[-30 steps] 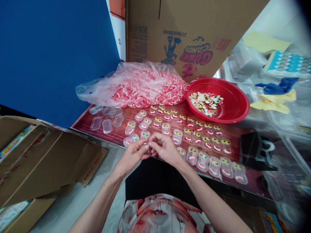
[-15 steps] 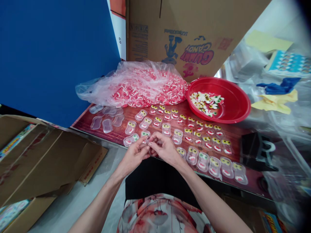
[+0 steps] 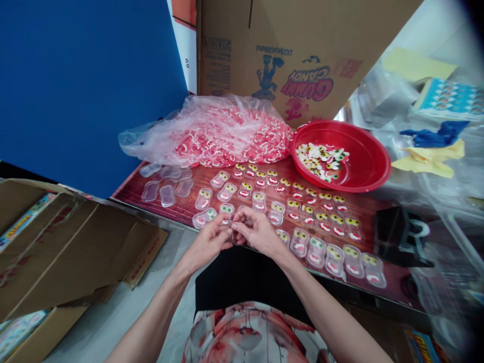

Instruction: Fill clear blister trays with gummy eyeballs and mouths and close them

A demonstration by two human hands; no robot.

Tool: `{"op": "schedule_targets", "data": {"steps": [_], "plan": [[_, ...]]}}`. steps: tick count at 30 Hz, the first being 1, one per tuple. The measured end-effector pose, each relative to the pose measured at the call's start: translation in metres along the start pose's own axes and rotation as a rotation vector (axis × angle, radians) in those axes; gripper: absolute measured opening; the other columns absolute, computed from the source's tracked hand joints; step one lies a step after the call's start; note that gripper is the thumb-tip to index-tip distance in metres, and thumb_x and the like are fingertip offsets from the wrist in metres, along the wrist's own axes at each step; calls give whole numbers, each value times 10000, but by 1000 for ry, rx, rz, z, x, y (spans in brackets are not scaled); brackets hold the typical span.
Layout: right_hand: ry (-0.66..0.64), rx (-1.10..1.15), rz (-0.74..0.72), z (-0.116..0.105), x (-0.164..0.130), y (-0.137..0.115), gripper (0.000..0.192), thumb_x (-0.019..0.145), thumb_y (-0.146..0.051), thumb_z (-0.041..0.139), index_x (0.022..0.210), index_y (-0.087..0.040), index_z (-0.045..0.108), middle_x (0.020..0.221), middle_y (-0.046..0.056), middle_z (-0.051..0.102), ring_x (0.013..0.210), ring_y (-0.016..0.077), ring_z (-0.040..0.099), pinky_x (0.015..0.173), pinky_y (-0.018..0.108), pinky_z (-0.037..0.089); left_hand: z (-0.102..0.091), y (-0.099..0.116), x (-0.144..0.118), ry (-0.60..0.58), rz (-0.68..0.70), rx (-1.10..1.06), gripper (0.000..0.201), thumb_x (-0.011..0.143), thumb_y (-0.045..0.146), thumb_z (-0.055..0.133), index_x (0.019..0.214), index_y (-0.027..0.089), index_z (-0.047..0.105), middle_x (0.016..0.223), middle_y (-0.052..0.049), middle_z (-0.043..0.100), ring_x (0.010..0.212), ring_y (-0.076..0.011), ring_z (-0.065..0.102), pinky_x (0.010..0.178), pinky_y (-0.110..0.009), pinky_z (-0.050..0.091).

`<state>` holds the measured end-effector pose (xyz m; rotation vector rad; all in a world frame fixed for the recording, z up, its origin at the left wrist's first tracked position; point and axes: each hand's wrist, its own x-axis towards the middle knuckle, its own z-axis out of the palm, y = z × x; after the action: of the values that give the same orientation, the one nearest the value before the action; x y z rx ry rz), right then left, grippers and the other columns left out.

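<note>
Between both hands (image 3: 213, 237), curved clear plastic (image 3: 230, 221).

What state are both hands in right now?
Left hand: closed at the fingertips, apparently on clear plastic, mostly hidden.
Right hand: also closed, fingertips apparently on the same clear plastic.

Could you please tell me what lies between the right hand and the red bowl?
In the head view, several filled clear trays lie on the table between the right hand and the red bowl.
</note>
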<state>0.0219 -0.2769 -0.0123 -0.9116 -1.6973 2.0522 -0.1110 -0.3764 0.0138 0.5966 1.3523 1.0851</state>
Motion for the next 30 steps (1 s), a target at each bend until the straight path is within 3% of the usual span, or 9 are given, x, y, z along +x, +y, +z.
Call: {"op": "schedule_targets", "data": {"steps": [7, 23, 30], "plan": [[-36, 35, 21, -3, 3, 7, 256, 775, -381, 720, 844, -197, 555, 641, -42, 598, 516, 105, 600, 509, 243, 564, -5, -1, 0, -36, -9, 105, 403, 821, 441, 678, 1144, 230, 561, 879, 0, 671, 856, -151, 661, 813, -291, 508], [-45, 31, 54, -1, 3, 4, 247, 749, -354, 722, 820, -197, 544, 574, -54, 590, 483, 106, 592, 487, 236, 550, -5, -4, 5, -77, 11, 68, 325, 819, 336, 626, 1106, 233, 511, 829, 23, 643, 825, -132, 666, 794, -267, 513], [-35, 4, 55, -5, 4, 4, 240, 744, -340, 727, 831, -198, 554, 589, -51, 597, 498, 113, 605, 490, 243, 560, -5, -4, 4, -72, -2, 66, 366, 817, 362, 649, 1129, 236, 504, 932, -3, 676, 852, -130, 666, 785, -258, 510]]}}
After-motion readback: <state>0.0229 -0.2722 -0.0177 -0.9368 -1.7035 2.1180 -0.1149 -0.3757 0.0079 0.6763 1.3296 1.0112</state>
